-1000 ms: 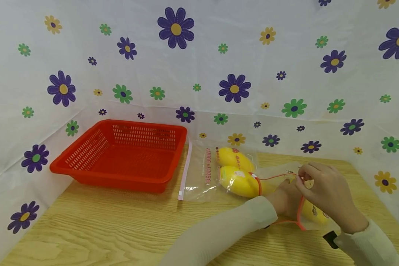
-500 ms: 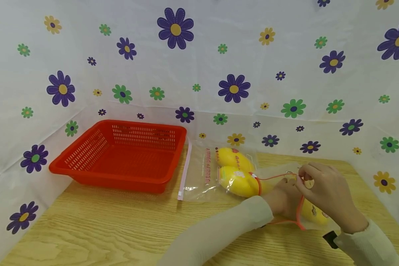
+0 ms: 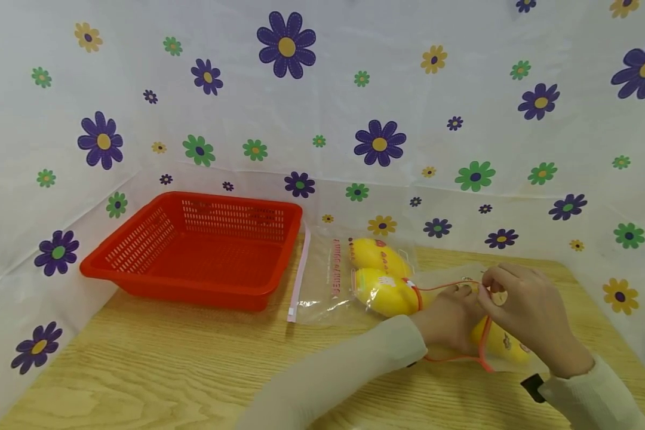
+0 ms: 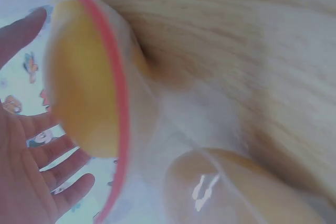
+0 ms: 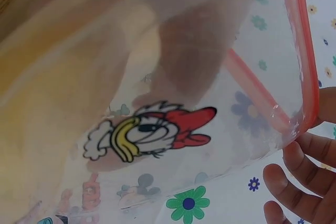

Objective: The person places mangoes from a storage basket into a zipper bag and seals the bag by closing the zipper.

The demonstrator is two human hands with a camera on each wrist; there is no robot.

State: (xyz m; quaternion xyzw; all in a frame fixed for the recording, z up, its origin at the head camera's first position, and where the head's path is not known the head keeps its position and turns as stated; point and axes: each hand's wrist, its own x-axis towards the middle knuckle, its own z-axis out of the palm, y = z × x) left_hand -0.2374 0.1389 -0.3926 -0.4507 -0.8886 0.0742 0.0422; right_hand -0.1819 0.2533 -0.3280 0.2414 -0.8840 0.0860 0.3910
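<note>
A clear zip bag with a red-edged mouth and cartoon prints lies at the right of the table. Inside it sits a yellow, mango-like fruit. My right hand pinches the far corner of the mouth between thumb and fingers, holding it raised. At the mouth is my left hand, back upward in the head view. In the left wrist view, the fingers are spread, close to a yellow fruit; contact is unclear. The cartoon duck print shows on the film in the right wrist view.
Left of it lies another clear bag with a lilac zip, holding two yellow fruits. Part of the red edging overlaps the nearer one. A red plastic basket stands at the back left. A flowered sheet hangs behind the table.
My left hand has drawn back leftward from the bag's mouth, uncovering more of the yellow fruit. The right hand keeps its pinch on the bag's corner.
</note>
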